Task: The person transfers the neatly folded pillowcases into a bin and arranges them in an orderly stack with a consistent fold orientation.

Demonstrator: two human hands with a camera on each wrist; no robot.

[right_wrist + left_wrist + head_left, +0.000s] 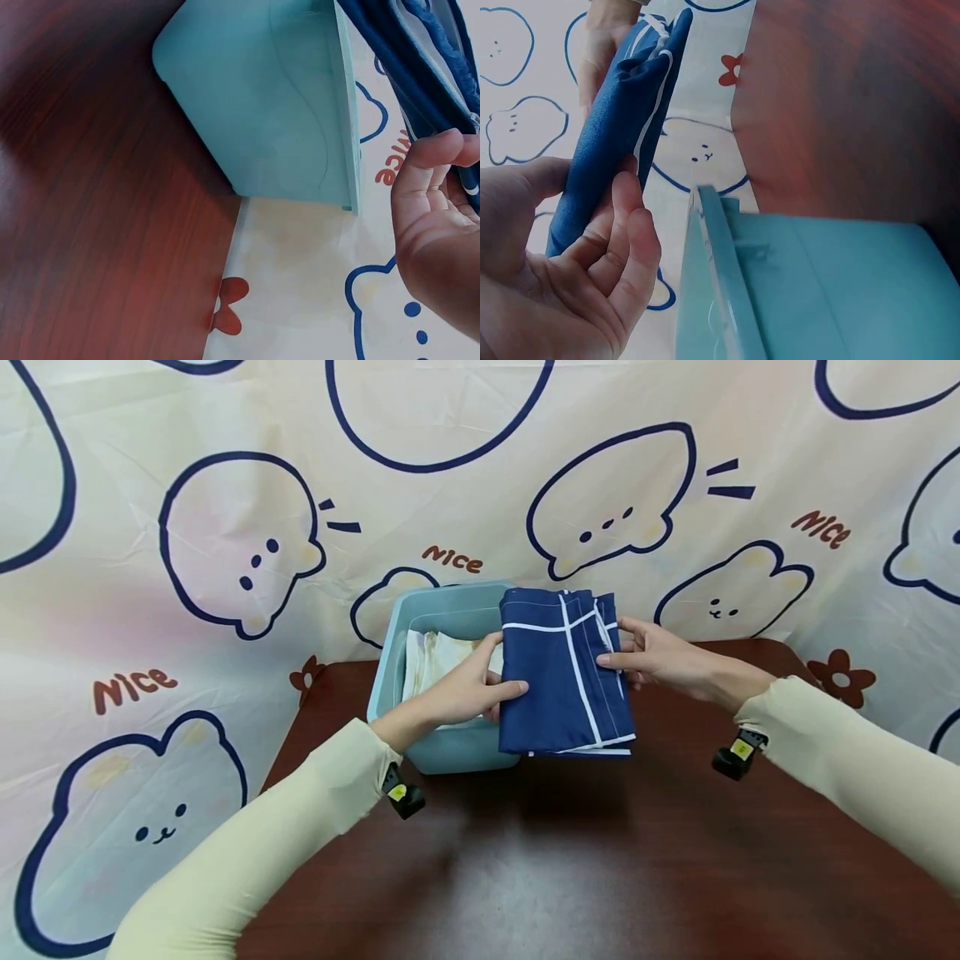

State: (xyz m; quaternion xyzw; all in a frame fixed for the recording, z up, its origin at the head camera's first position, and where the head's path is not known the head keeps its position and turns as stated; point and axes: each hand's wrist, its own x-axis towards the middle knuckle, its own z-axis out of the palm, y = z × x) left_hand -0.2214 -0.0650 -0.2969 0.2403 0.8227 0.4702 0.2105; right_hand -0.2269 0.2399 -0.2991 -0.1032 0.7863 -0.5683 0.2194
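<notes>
A folded dark blue cloth with white lines (555,677) is held up between both hands, over the right side of a light blue plastic bin (450,752). My left hand (468,687) pinches its left edge, thumb on the front face and fingers behind. On the right edge, my right hand (660,658) grips the layered folds with the thumb in front. The left wrist view shows the cloth (607,142) edge-on as a thick bundle, above the bin's rim (720,277). Inside the bin, pale folded cloth (442,656) stands at the left, partly hidden by my left hand.
The bin stands on a dark reddish-brown wooden table (465,877), close to its back edge. Behind it hangs a pale curtain (420,510) with blue cartoon outlines. A small black camera is strapped to each wrist.
</notes>
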